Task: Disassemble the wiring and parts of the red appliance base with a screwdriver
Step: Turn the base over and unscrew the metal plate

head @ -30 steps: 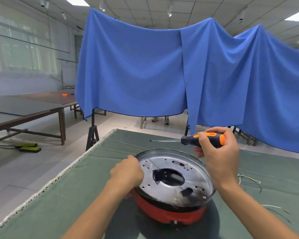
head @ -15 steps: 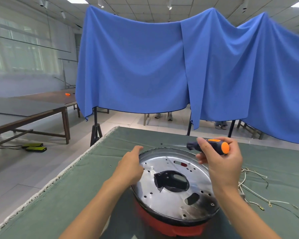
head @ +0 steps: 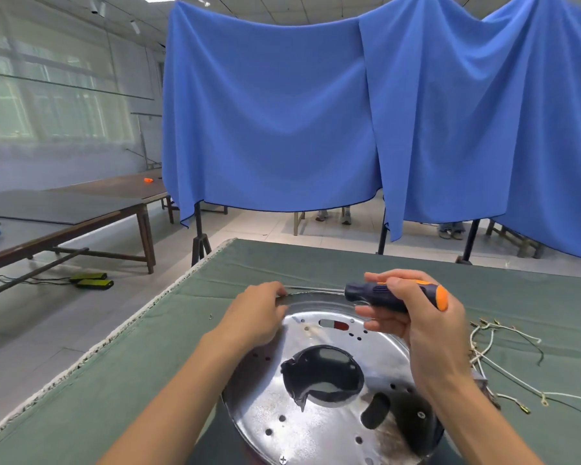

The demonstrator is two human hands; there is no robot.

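Observation:
The appliance base shows its round shiny metal plate (head: pixel 319 427) with a dark central opening and several small holes; its red body is hidden below the plate. My left hand (head: pixel 255 313) grips the plate's far left rim. My right hand (head: pixel 420 317) holds a screwdriver (head: pixel 393 295) with a dark blue and orange handle above the plate's far edge. The thin shaft points left toward my left fingers. A screw head (head: pixel 283 459) sits near the plate's front edge.
Loose white wires (head: pixel 493 350) with metal terminals lie on the green table cover (head: pixel 114 380) right of the base. A small screw (head: pixel 210 316) lies near the table's left edge. Blue cloths (head: pixel 282 112) hang behind the table; a wooden table (head: pixel 81 209) stands at left.
The view has tilted down and closer to the base. My left hand has slid up along the rim to its far left edge. The screwdriver has lowered slightly, shaft still pointing left.

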